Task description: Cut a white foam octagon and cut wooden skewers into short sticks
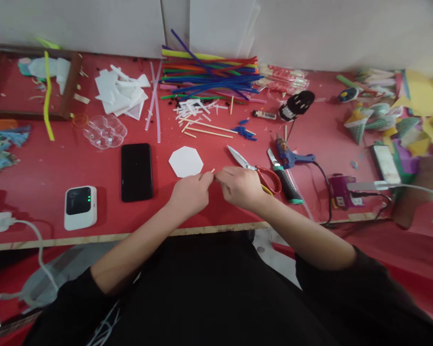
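My left hand and my right hand meet over the red table, fingertips nearly touching. The left fingers are closed on a short, thin pale stick, whose tip pokes out above them. The right fingers are pinched together beside it; what they grip, if anything, is hidden. Just behind my left hand lies a white octagonal piece. Scissors with red handles lie open beyond my right hand, partly covered by it. A green-and-black utility knife and a blue glue gun are to their right.
A black phone and a white device lie at left. Coloured pipe cleaners, cut white pieces and wooden sticks are at the back. Another person's arm reaches in at right, near cables and a purple box.
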A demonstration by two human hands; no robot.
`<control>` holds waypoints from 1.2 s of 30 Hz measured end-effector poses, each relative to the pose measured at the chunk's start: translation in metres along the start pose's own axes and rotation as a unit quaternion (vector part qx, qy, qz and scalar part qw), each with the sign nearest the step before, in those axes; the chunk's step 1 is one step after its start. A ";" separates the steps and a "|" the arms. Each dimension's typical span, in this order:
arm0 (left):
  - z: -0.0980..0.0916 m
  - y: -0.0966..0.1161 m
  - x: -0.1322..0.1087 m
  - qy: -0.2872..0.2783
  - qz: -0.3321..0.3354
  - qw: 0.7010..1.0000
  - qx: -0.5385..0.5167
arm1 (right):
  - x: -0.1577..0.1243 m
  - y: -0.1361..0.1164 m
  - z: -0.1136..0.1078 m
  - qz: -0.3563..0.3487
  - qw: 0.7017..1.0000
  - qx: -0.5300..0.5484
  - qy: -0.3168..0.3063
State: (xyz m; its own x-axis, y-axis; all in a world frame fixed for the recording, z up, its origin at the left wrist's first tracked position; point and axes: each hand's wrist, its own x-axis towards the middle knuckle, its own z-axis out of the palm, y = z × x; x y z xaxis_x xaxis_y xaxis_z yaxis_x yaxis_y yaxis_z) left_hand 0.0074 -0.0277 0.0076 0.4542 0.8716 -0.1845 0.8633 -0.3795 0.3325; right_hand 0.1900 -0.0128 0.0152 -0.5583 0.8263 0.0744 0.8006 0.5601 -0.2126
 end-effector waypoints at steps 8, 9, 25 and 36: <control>-0.002 0.003 0.000 -0.003 -0.012 1.000 -0.021 | -0.002 -0.003 0.004 0.019 0.999 -0.013 0.030; -0.002 0.003 0.001 -0.003 -0.012 1.000 -0.023 | -0.001 -0.003 0.004 0.021 0.999 -0.016 0.036; -0.005 -0.013 0.007 0.088 0.013 0.983 -0.163 | 0.002 0.015 0.003 -0.002 0.966 0.226 0.122; 0.006 -0.022 0.036 0.131 0.002 0.987 -0.093 | -0.005 0.030 0.003 0.170 0.930 0.325 0.021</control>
State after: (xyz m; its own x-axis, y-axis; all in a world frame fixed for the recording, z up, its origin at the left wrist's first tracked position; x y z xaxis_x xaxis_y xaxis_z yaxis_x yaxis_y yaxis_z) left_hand 0.0064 0.0100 -0.0123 0.3646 0.9295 0.0552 0.7950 -0.3416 0.5013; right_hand 0.2163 -0.0003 0.0050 -0.2777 0.9581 -0.0698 0.6213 0.1238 -0.7737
